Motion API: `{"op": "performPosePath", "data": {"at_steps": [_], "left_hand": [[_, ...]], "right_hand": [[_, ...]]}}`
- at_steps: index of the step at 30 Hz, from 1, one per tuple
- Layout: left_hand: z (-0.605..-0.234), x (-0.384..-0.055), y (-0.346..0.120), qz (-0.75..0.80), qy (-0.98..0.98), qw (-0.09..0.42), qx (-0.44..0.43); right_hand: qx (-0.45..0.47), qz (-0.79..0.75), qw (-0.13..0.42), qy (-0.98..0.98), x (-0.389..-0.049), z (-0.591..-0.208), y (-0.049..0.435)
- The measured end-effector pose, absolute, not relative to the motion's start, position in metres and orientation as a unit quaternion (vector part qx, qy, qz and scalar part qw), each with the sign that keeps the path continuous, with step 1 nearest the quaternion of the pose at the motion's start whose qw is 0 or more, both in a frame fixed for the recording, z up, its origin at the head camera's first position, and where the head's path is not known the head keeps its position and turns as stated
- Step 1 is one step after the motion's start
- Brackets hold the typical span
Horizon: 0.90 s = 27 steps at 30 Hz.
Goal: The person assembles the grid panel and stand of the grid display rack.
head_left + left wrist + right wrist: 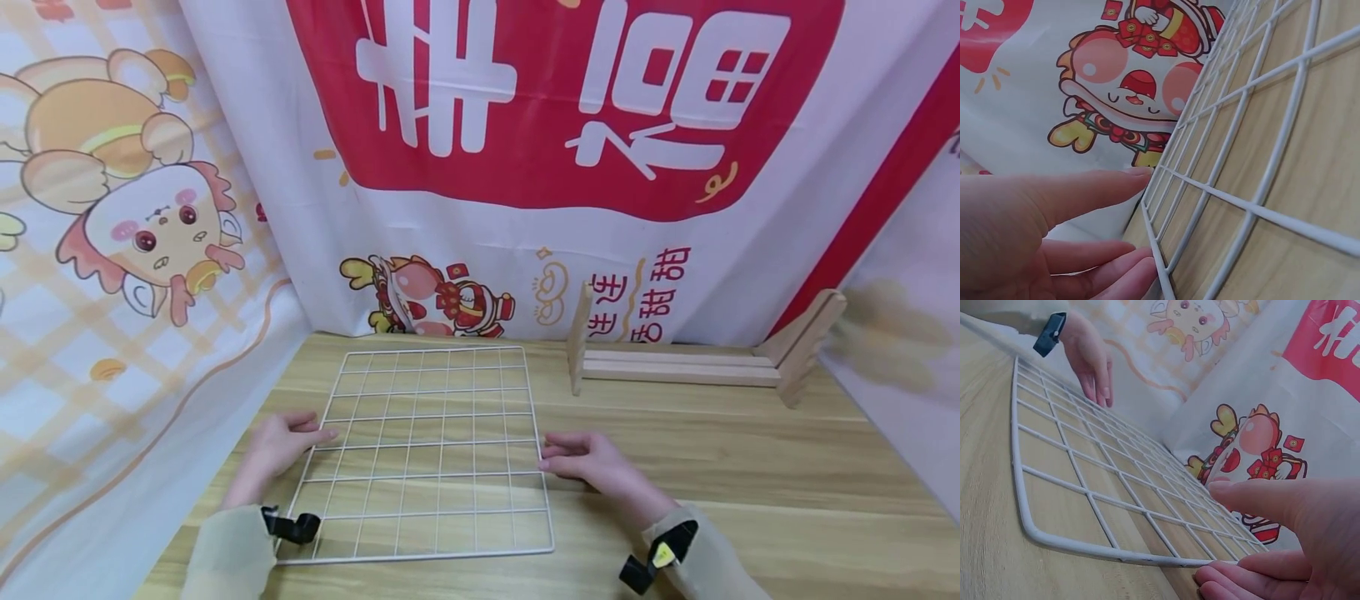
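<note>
A white wire grid panel (420, 454) is at the left-centre of the wood-grain table, its long sides running away from me. My left hand (281, 446) is at its left edge, thumb over the edge wire and fingers at the outer side; in the left wrist view that hand (1079, 231) meets the wire with its fingertips. At the opposite edge my right hand (588, 467) holds the side wire between thumb and fingers. In the right wrist view the right hand's lower fingers (1247, 578) reach under the rim, partly hidden. Whether the panel touches the tabletop, I cannot tell.
A wooden stand (678, 367) with two upright end pieces and joining rails stands at the back right of the table (720, 450). Printed cloth hangs along the back (450, 225) and left side (150, 375). Black wrist cameras (292, 527) sit on both sleeves.
</note>
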<state>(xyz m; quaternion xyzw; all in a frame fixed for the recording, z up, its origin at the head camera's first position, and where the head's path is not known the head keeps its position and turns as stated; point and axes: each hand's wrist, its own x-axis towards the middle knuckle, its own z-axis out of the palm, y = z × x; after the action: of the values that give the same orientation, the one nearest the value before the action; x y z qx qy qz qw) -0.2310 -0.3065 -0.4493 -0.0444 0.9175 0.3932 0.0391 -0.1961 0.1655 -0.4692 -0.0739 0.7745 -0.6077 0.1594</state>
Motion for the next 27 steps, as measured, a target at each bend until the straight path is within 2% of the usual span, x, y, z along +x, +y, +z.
{"op": "performPosePath", "data": {"at_steps": [16, 27], "left_hand": [[-0.458, -0.235, -0.305, 0.412, 0.906, 0.061, -0.07], [-0.465, -0.242, -0.299, 0.394, 0.915, 0.036, -0.071]], "right_hand": [[-0.08, -0.672, 0.199, 0.709, -0.199, -0.469, 0.169], [-0.073, -0.675, 0.173, 0.714, -0.198, -0.478, 0.163]]}}
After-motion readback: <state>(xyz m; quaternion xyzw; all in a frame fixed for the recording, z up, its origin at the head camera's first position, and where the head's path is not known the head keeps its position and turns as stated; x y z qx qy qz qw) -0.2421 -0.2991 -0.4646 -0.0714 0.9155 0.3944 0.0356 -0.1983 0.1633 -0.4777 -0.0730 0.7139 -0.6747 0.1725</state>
